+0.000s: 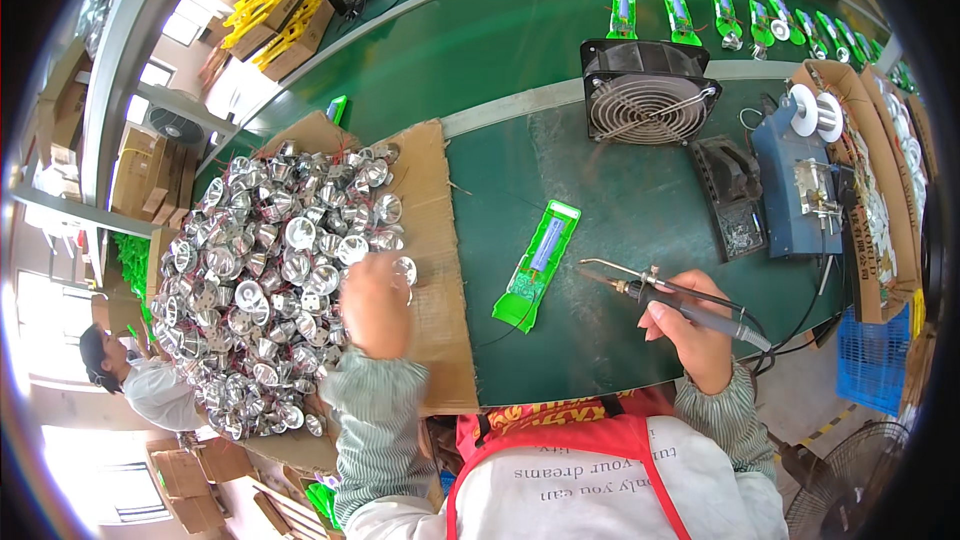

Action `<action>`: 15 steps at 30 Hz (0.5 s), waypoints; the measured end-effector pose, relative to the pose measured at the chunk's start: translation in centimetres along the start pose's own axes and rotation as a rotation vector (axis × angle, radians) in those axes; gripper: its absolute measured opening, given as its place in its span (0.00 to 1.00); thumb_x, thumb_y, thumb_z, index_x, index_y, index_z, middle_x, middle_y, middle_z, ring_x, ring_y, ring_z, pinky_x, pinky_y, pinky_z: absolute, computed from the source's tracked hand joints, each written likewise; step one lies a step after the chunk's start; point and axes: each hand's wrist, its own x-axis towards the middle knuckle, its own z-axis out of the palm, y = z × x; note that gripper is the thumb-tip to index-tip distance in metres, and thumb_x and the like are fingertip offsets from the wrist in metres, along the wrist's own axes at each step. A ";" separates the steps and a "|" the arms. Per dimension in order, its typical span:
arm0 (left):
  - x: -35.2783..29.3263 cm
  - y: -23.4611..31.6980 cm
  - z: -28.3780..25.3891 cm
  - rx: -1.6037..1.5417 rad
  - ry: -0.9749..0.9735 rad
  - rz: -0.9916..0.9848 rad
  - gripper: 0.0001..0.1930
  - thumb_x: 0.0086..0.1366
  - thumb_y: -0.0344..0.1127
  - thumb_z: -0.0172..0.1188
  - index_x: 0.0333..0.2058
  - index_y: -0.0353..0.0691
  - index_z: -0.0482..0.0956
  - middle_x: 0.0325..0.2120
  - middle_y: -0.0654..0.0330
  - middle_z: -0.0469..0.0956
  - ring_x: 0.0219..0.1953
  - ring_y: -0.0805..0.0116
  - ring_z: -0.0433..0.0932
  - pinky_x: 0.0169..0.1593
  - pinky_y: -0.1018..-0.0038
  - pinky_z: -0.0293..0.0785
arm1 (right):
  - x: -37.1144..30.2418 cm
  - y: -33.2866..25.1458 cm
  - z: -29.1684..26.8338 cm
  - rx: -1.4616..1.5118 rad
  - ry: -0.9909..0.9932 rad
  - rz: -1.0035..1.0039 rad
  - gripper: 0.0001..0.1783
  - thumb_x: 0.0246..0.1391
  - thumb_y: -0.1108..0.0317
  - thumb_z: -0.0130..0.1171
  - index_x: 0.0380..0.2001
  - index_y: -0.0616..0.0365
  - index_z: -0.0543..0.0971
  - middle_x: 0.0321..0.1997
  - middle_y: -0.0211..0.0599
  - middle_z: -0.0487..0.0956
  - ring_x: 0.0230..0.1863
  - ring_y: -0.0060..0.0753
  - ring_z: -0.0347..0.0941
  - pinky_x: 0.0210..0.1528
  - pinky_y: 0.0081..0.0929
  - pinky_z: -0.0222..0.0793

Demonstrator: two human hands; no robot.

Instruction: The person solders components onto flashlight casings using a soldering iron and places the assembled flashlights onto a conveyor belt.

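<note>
Where the right hand (697, 328) is: above the smooth green counter (500, 180), its grip wrapped around the dark, rod-shaped handle of a soldering iron (690, 312), whose slim metal tip points left.
Left hand (377, 310): blurred, at the right side of the heap of cups (260, 265); I cannot tell whether its grip is spread or pinching a cup.
Cups: shiny, silvery and funnel-shaped, with thin red wires among them, heaped on flat brown cardboard (440, 270).
Green case (513, 313): a long, bright plastic shell lying aslant on the counter between the hands, near the iron's tip but apart from it; a blue cylinder (547, 243) and a green circuit board (525, 286) sit inside.
Sleeves (380, 430): striped cloth, puckered.
Fan (648, 100): square dark frame, round wire guard.
Spool (815, 113): white, round-ended, atop a blue box (785, 180).
</note>
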 end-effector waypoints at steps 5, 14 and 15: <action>2.5 -4.6 1.4 0.116 0.035 0.029 0.11 0.53 0.30 0.55 0.37 0.44 0.77 0.26 0.55 0.71 0.33 0.56 0.71 0.35 0.62 0.68 | 0.2 0.1 0.5 -0.014 -0.022 0.026 0.07 0.49 0.80 0.54 0.32 0.67 0.68 0.27 0.42 0.76 0.25 0.24 0.75 0.26 0.20 0.73; 6.1 -9.1 3.9 -0.715 0.187 -0.198 0.08 0.57 0.30 0.59 0.34 0.34 0.80 0.28 0.59 0.79 0.28 0.73 0.73 0.32 0.77 0.68 | 0.2 0.0 0.5 -0.028 0.007 0.033 0.08 0.49 0.80 0.55 0.32 0.67 0.69 0.27 0.43 0.76 0.26 0.24 0.75 0.26 0.20 0.73; 6.0 -9.2 3.4 -0.700 0.228 -0.150 0.08 0.57 0.30 0.59 0.34 0.34 0.80 0.28 0.59 0.79 0.28 0.73 0.73 0.32 0.77 0.68 | 0.3 0.0 0.6 -0.024 -0.014 0.026 0.08 0.49 0.80 0.55 0.32 0.67 0.69 0.27 0.43 0.76 0.26 0.24 0.75 0.26 0.20 0.73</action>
